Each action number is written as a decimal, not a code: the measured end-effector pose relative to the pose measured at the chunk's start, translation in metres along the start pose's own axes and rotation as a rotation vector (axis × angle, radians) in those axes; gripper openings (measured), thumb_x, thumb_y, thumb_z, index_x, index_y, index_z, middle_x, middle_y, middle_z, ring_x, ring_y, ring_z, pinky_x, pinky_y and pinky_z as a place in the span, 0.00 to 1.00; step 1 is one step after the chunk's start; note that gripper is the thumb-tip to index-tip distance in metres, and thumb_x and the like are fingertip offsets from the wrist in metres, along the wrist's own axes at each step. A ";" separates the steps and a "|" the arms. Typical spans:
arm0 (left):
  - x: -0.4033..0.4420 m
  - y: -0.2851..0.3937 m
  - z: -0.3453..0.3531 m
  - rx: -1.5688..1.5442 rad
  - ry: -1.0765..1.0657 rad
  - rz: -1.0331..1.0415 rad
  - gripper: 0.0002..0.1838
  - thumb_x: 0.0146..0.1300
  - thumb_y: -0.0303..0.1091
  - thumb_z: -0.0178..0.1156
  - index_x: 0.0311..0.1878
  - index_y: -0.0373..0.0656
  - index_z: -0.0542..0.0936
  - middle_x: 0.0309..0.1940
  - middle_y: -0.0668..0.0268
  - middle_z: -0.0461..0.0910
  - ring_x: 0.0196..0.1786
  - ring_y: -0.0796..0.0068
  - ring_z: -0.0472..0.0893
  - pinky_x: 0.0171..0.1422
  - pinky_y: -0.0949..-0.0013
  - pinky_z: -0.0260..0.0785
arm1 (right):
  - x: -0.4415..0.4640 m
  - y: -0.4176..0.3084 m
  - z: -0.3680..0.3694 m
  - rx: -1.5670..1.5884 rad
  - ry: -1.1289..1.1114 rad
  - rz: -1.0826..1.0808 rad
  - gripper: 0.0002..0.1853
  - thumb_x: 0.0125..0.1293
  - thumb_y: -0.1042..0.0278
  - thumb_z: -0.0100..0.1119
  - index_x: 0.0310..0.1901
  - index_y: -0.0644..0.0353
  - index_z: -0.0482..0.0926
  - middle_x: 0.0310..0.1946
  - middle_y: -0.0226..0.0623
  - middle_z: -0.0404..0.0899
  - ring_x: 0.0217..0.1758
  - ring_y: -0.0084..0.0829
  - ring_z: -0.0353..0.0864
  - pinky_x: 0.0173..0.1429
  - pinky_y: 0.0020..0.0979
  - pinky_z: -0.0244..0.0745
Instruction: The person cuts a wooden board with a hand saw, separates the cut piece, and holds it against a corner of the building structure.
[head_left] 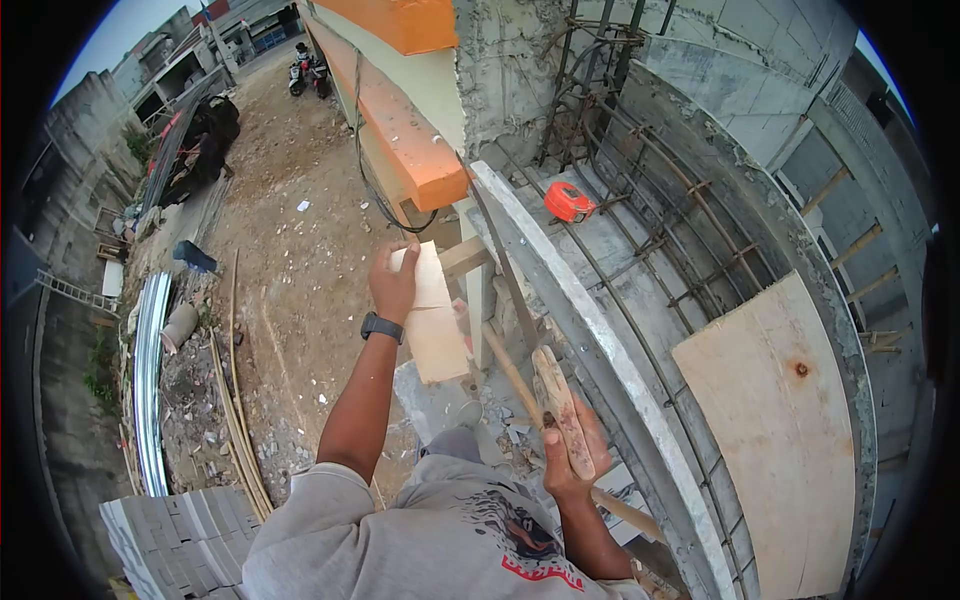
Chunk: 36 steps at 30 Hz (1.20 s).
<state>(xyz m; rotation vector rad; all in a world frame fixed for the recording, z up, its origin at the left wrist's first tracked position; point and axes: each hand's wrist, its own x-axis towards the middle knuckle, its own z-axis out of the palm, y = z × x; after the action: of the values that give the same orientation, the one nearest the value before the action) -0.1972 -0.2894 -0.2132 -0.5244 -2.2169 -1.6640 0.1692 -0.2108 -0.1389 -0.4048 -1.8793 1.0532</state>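
Note:
My left hand (pixel 395 283), with a dark watch on the wrist, grips the upper left edge of a pale wooden board (pixel 432 335). My right hand (pixel 577 450) is wrapped round the worn wooden handle (pixel 560 410) of a handsaw. The saw's long narrow blade (pixel 507 265) points up and away, beside the rim of a concrete wall and to the right of the board. Blade and board are apart. A red tape measure (pixel 569 202) lies inside the concrete trough, beyond the blade.
Steel rebar (pixel 690 230) runs along the curved trough, with a plywood sheet (pixel 780 430) over its near part. An orange ledge (pixel 435 180) juts out ahead. Wooden poles (pixel 515 370) slant below me. Grey blocks (pixel 180 535) and metal channels (pixel 150 385) lie at the left.

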 end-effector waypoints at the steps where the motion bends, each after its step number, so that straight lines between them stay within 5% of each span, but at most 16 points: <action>1: 0.004 -0.004 0.003 0.007 -0.003 -0.039 0.14 0.67 0.41 0.70 0.44 0.39 0.83 0.40 0.57 0.86 0.43 0.63 0.84 0.53 0.62 0.74 | 0.001 0.007 0.021 0.029 -0.021 -0.033 0.29 0.68 0.70 0.68 0.64 0.82 0.73 0.44 0.53 0.88 0.44 0.35 0.89 0.49 0.33 0.83; 4: 0.002 -0.006 0.009 0.058 0.022 -0.092 0.13 0.70 0.41 0.68 0.43 0.38 0.82 0.36 0.58 0.85 0.41 0.66 0.83 0.51 0.63 0.74 | -0.010 0.025 0.067 0.288 -0.175 0.304 0.27 0.67 0.76 0.68 0.64 0.83 0.73 0.46 0.54 0.88 0.46 0.39 0.90 0.51 0.33 0.83; 7: -0.006 -0.016 0.013 0.008 0.096 -0.123 0.13 0.71 0.40 0.67 0.43 0.38 0.82 0.37 0.58 0.85 0.41 0.66 0.83 0.51 0.63 0.74 | -0.007 0.052 0.091 0.158 -0.228 0.028 0.23 0.68 0.75 0.67 0.61 0.80 0.76 0.53 0.61 0.84 0.53 0.48 0.89 0.57 0.39 0.83; 11: -0.009 -0.019 0.018 -0.049 0.123 -0.108 0.13 0.71 0.39 0.65 0.45 0.36 0.81 0.37 0.59 0.85 0.42 0.71 0.83 0.51 0.64 0.74 | -0.005 0.067 0.098 0.129 -0.255 0.053 0.25 0.67 0.75 0.69 0.61 0.81 0.76 0.51 0.60 0.85 0.51 0.45 0.90 0.54 0.36 0.83; 13: -0.012 -0.022 0.021 -0.029 0.148 -0.115 0.13 0.71 0.39 0.65 0.43 0.37 0.82 0.38 0.57 0.85 0.44 0.66 0.84 0.53 0.63 0.74 | 0.002 0.073 0.098 0.111 -0.252 0.029 0.26 0.66 0.76 0.68 0.63 0.83 0.74 0.45 0.56 0.88 0.45 0.38 0.91 0.49 0.32 0.84; 18: -0.012 -0.030 0.022 0.152 0.107 -0.119 0.17 0.71 0.45 0.66 0.47 0.38 0.85 0.37 0.54 0.87 0.41 0.61 0.86 0.50 0.62 0.75 | 0.003 0.087 0.096 0.125 -0.232 0.006 0.27 0.66 0.76 0.69 0.62 0.83 0.74 0.44 0.57 0.88 0.44 0.39 0.91 0.48 0.33 0.84; 21: -0.011 -0.019 0.022 0.216 0.101 -0.214 0.17 0.69 0.49 0.67 0.43 0.42 0.86 0.35 0.49 0.87 0.39 0.48 0.87 0.45 0.55 0.76 | 0.000 0.094 0.100 0.175 -0.204 0.020 0.27 0.66 0.76 0.69 0.62 0.83 0.75 0.44 0.58 0.88 0.44 0.40 0.91 0.47 0.34 0.84; 24: -0.008 -0.004 0.017 0.365 0.018 -0.277 0.26 0.69 0.58 0.65 0.47 0.39 0.85 0.38 0.45 0.87 0.43 0.45 0.87 0.47 0.55 0.76 | -0.001 0.094 0.100 0.213 -0.210 0.059 0.26 0.66 0.75 0.68 0.62 0.83 0.75 0.44 0.58 0.88 0.44 0.39 0.91 0.47 0.34 0.84; 36: -0.006 -0.016 0.030 0.599 0.090 -0.247 0.29 0.70 0.66 0.58 0.46 0.46 0.86 0.38 0.43 0.86 0.45 0.39 0.85 0.49 0.46 0.75 | -0.018 0.113 0.088 0.309 -0.209 0.054 0.26 0.65 0.77 0.68 0.63 0.79 0.76 0.45 0.55 0.88 0.44 0.38 0.91 0.48 0.35 0.84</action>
<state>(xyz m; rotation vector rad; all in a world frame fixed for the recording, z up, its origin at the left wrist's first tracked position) -0.2007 -0.2657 -0.2376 -0.0205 -2.6189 -0.9975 0.0893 -0.2010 -0.2583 -0.1714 -1.8524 1.4436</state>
